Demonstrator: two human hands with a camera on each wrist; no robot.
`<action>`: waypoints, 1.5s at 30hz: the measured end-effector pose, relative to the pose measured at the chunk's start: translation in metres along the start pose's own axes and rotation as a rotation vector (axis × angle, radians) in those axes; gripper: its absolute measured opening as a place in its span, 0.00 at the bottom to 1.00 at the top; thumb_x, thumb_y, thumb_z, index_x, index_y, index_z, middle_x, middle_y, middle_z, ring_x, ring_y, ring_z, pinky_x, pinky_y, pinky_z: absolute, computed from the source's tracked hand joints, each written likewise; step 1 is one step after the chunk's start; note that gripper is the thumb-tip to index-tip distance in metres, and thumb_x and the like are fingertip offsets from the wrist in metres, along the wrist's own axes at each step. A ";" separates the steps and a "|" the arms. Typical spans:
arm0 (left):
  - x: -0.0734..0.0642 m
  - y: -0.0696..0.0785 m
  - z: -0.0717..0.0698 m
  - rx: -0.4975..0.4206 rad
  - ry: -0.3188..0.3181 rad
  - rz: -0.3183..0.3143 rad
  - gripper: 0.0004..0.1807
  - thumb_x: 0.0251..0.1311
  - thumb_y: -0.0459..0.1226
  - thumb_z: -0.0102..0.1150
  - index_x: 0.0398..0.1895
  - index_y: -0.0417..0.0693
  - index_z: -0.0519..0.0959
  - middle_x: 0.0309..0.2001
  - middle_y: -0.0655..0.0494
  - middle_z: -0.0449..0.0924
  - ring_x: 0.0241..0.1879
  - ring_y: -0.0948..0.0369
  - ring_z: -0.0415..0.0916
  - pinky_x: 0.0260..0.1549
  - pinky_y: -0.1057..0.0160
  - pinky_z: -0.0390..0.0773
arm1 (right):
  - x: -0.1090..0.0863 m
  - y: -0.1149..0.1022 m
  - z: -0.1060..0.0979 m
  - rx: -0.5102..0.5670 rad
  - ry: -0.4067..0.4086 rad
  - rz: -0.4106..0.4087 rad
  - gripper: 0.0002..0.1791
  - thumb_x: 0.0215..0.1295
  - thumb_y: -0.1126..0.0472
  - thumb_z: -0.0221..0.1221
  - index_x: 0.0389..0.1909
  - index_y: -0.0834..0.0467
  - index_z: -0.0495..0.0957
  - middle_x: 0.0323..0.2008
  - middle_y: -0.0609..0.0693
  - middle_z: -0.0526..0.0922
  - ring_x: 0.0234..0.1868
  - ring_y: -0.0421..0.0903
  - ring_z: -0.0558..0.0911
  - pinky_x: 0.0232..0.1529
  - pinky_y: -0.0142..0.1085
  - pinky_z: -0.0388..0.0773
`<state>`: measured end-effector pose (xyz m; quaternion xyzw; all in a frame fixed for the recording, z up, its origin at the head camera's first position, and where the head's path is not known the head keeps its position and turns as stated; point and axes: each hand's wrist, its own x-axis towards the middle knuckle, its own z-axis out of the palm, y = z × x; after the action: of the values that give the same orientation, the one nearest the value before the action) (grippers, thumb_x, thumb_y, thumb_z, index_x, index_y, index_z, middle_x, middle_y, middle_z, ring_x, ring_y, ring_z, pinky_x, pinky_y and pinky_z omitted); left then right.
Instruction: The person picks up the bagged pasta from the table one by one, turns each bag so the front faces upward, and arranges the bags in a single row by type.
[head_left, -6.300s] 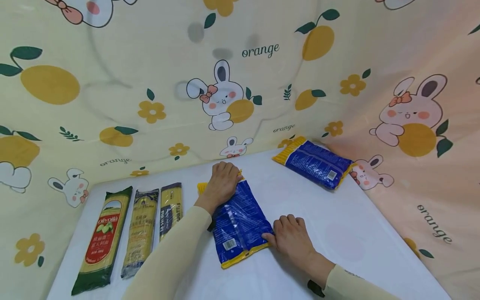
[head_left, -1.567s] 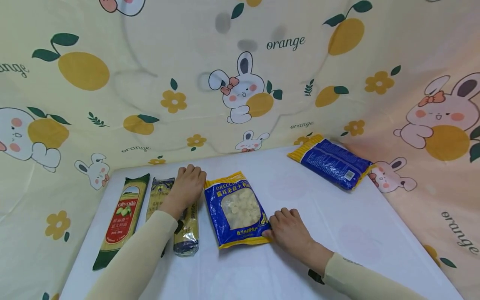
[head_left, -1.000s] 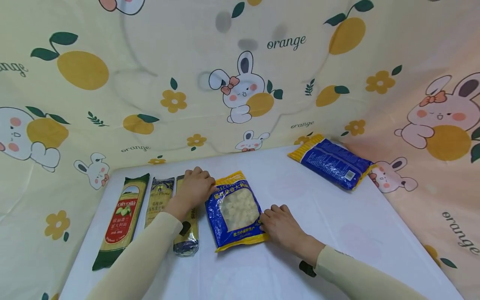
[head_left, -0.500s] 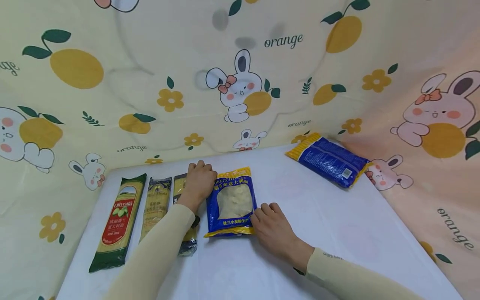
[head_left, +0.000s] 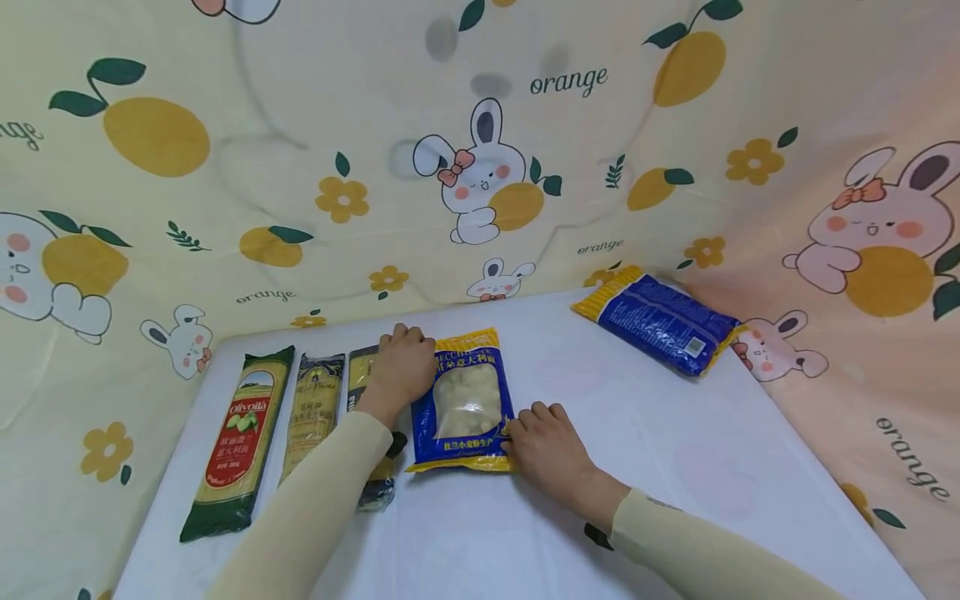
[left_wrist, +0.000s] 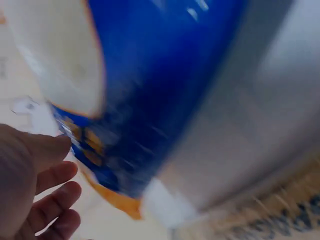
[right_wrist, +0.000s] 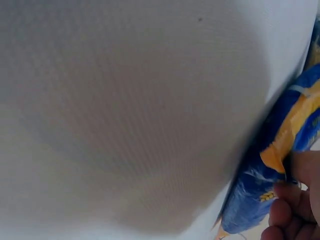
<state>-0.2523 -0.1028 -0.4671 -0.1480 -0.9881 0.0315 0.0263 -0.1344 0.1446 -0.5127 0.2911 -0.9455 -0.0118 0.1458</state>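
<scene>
A blue-and-yellow pasta bag [head_left: 468, 404] lies front side up on the table, its clear window showing pale pasta. At its upper left edge is my left hand [head_left: 405, 367], which hides that corner in the head view. In the left wrist view the thumb of my left hand [left_wrist: 30, 185] touches or nearly touches the bag [left_wrist: 145, 90], and the fingertips stand loosely bent beside it. My right hand [head_left: 551, 454] pinches the lower right edge of the bag. The right wrist view shows the bag's edge [right_wrist: 250, 195] between thumb and fingers of that hand [right_wrist: 300, 195].
To the left lie a green-and-red spaghetti pack [head_left: 238, 446], a gold pasta pack [head_left: 311, 412] and a gold-and-dark spaghetti pack [head_left: 377, 492] partly under my left arm. Another blue bag [head_left: 660, 321] lies back side up at the far right, against the printed cloth [head_left: 337, 108].
The near bag has been turned from its back to its front. Over the last second it has been straightened, and its lower end has shifted left, both hands moving with it.
</scene>
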 end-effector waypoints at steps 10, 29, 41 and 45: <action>-0.031 0.073 -0.009 -0.080 -0.093 0.207 0.30 0.84 0.51 0.42 0.76 0.41 0.70 0.76 0.45 0.70 0.77 0.45 0.64 0.72 0.40 0.67 | -0.007 0.012 -0.010 0.063 0.040 0.017 0.22 0.73 0.41 0.64 0.28 0.54 0.76 0.25 0.46 0.72 0.32 0.49 0.68 0.40 0.44 0.69; -0.058 0.068 0.032 -0.127 -0.129 0.202 0.39 0.84 0.58 0.28 0.86 0.43 0.47 0.87 0.47 0.40 0.86 0.49 0.35 0.80 0.36 0.43 | -0.016 0.020 -0.005 0.050 0.048 0.003 0.22 0.72 0.41 0.65 0.30 0.55 0.78 0.27 0.48 0.79 0.32 0.49 0.72 0.41 0.46 0.73; -0.054 0.047 0.032 -0.170 -0.194 0.171 0.40 0.84 0.58 0.26 0.87 0.46 0.40 0.87 0.48 0.34 0.86 0.50 0.31 0.81 0.37 0.37 | -0.018 0.035 -0.006 0.042 0.027 0.047 0.22 0.72 0.41 0.65 0.29 0.54 0.76 0.26 0.47 0.76 0.33 0.50 0.72 0.43 0.47 0.71; -0.055 0.046 0.033 -0.186 -0.212 0.181 0.40 0.84 0.58 0.26 0.87 0.46 0.39 0.87 0.48 0.33 0.86 0.50 0.29 0.81 0.38 0.36 | -0.018 0.040 -0.005 0.022 0.045 0.034 0.21 0.72 0.42 0.65 0.29 0.55 0.76 0.27 0.47 0.76 0.34 0.50 0.73 0.44 0.47 0.72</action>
<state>-0.1888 -0.0773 -0.5059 -0.2340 -0.9667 -0.0426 -0.0949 -0.1404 0.1884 -0.5083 0.2769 -0.9468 0.0074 0.1639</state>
